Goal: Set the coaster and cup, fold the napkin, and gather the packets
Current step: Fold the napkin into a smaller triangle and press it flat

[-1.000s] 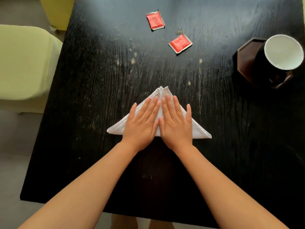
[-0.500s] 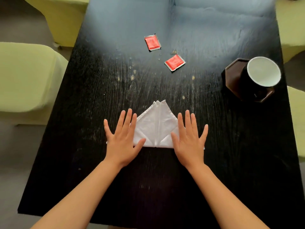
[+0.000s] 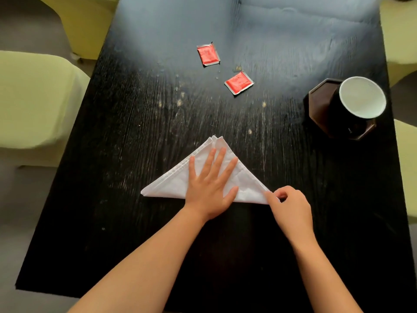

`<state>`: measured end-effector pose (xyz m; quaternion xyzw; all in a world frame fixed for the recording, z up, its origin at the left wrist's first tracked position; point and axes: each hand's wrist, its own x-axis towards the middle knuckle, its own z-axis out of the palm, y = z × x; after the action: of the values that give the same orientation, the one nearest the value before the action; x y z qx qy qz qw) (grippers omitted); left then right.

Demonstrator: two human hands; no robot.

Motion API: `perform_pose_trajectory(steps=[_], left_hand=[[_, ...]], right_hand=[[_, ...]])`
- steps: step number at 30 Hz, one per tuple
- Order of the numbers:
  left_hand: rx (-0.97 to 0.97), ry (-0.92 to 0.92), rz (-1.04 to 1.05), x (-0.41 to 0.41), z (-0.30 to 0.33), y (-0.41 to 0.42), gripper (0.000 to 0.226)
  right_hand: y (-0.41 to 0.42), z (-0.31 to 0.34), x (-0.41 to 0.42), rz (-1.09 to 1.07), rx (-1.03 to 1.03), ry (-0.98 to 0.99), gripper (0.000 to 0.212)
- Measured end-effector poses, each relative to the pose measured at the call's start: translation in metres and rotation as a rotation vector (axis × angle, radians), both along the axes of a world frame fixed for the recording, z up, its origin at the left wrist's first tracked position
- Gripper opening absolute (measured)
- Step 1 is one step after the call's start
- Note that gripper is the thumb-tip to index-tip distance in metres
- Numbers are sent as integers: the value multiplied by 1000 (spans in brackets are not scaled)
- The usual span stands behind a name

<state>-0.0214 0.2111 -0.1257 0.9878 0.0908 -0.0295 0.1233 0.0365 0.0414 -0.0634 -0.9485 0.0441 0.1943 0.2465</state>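
A white napkin (image 3: 171, 184), folded into a triangle, lies on the black table (image 3: 135, 132) near its front middle. My left hand (image 3: 211, 188) presses flat on the napkin's centre with fingers spread. My right hand (image 3: 291, 205) pinches the napkin's right corner between thumb and fingers. Two red packets lie apart further back: one packet (image 3: 208, 54) at the rear, the other packet (image 3: 238, 83) to its right and nearer. A dark cup with a white inside (image 3: 361, 98) stands on a brown octagonal coaster (image 3: 320, 109) at the right.
Pale green chairs stand around the table: one chair (image 3: 33, 102) at the left, another chair (image 3: 406, 168) at the right edge, more at the far corners. The table's front edge runs just below my forearms.
My left hand slid from the napkin's left corner onto its centre. My right hand left its flat press and closed on the right corner. The camera view shifted slightly.
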Motion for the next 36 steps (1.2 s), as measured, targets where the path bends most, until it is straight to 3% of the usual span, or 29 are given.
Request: perform_pose_trajectory(steps=[5,14,16,18,22,24,26,30,36], left_hand=[[1,22,-7,-1,0,2,69],[-46,59,0,1,0,2,70],[-226,9,69,3,8,5,72],[-498,-153,234,-3,25,10,77],[-875,-466,643,-42,69,17,78],[-1183,-429,769,-57,92,16,57],[-1353,-298,734,-64,111,15,54],[-1436,-211,650,-68,137,23,56],[-1256,-279,822,-80,127,48,30]], right_hand=[[-5,1,0,-171,259,169,6],[0,11,-10,-360,551,142,13],[3,18,-12,-418,644,173,12],[8,27,-16,-444,711,164,10],[28,45,-29,-354,753,66,10],[44,54,-37,-272,740,-7,9],[63,63,-46,-185,719,-57,4],[98,71,-66,-33,732,-34,8],[123,68,-86,176,769,2,17]])
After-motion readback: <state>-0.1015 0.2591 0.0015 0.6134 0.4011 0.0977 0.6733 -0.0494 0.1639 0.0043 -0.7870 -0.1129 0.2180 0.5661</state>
